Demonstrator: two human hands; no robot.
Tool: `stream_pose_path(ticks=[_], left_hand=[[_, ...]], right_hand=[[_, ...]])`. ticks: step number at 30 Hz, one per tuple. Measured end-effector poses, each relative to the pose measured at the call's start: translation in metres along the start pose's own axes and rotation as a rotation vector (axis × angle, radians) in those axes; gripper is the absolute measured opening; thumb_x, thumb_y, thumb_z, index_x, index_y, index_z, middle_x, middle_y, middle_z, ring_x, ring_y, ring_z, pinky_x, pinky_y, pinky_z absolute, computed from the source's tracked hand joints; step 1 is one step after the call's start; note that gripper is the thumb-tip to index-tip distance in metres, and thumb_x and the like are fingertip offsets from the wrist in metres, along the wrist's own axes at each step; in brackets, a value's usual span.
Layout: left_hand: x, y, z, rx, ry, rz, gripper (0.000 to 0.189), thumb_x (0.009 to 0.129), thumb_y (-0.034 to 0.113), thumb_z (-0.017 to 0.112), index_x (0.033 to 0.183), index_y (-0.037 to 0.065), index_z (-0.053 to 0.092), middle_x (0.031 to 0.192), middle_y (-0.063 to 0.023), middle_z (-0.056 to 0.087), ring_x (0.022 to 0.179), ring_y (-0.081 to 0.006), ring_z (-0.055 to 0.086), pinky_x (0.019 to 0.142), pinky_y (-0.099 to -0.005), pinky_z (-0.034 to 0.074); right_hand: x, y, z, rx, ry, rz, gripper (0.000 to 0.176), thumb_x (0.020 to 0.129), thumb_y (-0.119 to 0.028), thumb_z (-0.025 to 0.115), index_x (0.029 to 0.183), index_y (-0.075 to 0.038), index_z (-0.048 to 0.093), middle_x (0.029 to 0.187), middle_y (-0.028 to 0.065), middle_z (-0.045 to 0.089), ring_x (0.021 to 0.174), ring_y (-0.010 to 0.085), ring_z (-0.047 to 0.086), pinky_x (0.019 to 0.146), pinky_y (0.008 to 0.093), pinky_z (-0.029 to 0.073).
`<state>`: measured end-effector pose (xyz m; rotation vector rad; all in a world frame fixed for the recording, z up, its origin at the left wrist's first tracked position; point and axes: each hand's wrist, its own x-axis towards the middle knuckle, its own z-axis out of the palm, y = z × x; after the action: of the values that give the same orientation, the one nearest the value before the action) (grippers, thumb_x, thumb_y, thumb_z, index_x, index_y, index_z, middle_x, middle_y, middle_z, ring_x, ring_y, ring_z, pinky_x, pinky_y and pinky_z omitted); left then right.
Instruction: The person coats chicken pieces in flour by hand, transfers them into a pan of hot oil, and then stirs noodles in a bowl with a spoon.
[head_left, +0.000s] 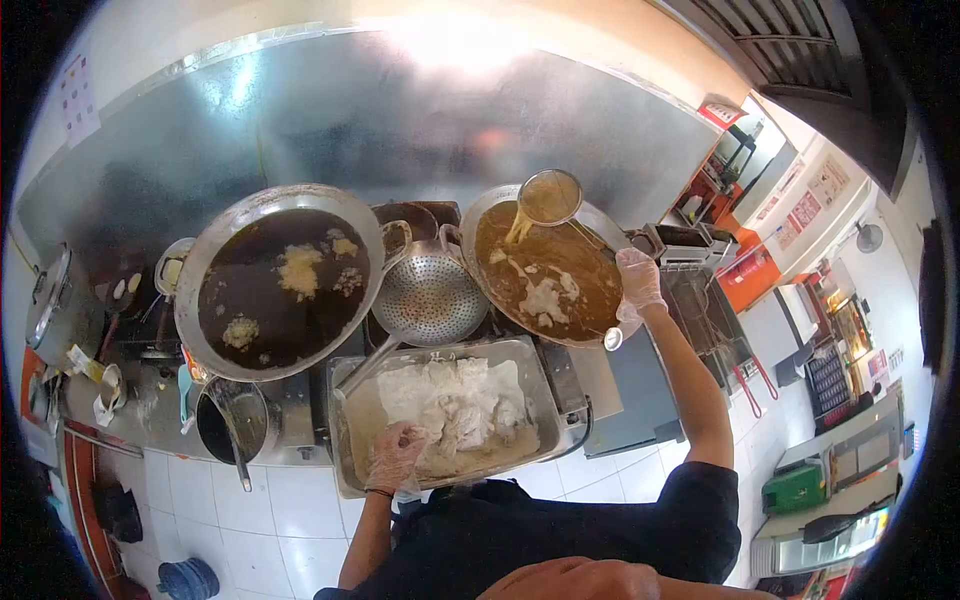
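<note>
My right hand [640,277], in a clear plastic glove, is closed round the handle of a round mesh strainer [550,197]. The strainer is over the right wok [607,215], and pale stuff hangs from it towards the oil. White batter-like clumps [545,300] float in that brown oil. My left hand [397,455], gloved too, is at the near left side of a metal tray [347,468]. Its fingers are slightly curled and apart beside floury, coated pieces [470,412]; I see nothing held in them.
The left wok [190,330] contains dark oil with golden fried bits. A perforated metal skimmer [430,295] lies between the woks, its handle crossing the tray's corner. A dark pot [237,420] with a ladle stands left. Wire fry baskets [705,310] are at right.
</note>
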<state>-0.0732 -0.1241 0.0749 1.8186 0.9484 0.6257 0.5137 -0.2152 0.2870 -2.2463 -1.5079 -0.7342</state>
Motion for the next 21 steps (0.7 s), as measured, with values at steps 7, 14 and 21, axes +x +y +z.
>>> stream_pose_path(ticks=[7, 14, 21], left_hand=[[0.0, -0.013, 0.002, -0.007, 0.005, -0.024, 0.038, 0.082, 0.022, 0.078, 0.115, 0.006, 0.066, 0.098, -0.0111, 0.068, 0.084, -0.023, 0.067, 0.077, -0.037, 0.055], [-0.002, -0.002, -0.002, -0.014, 0.017, -0.077, 0.037, 0.081, 0.019, 0.079, 0.113, 0.005, 0.067, 0.099, -0.0139, 0.068, 0.085, -0.0259, 0.068, 0.078, -0.0377, 0.056], [-0.004, 0.001, -0.004, -0.001, 0.04, -0.039, 0.038, 0.079, 0.02, 0.079, 0.112, 0.006, 0.068, 0.097, -0.0152, 0.07, 0.084, -0.0278, 0.07, 0.077, -0.0393, 0.056]], right_hand=[[0.018, -0.056, -0.055, 0.044, 0.029, 0.241, 0.023, 0.099, -0.029, 0.056, 0.103, -0.009, 0.066, 0.099, 0.0156, 0.069, 0.094, 0.0381, 0.066, 0.081, 0.0455, 0.053], [0.022, -0.049, -0.055, -0.067, 0.045, 0.081, 0.024, 0.1, -0.031, 0.055, 0.103, -0.011, 0.067, 0.099, 0.0168, 0.07, 0.094, 0.0408, 0.067, 0.08, 0.0481, 0.053], [0.021, -0.033, -0.035, -0.154, -0.085, 0.132, 0.015, 0.097, -0.015, 0.051, 0.104, -0.01, 0.064, 0.105, 0.0078, 0.067, 0.101, 0.0273, 0.067, 0.083, 0.0387, 0.057]])
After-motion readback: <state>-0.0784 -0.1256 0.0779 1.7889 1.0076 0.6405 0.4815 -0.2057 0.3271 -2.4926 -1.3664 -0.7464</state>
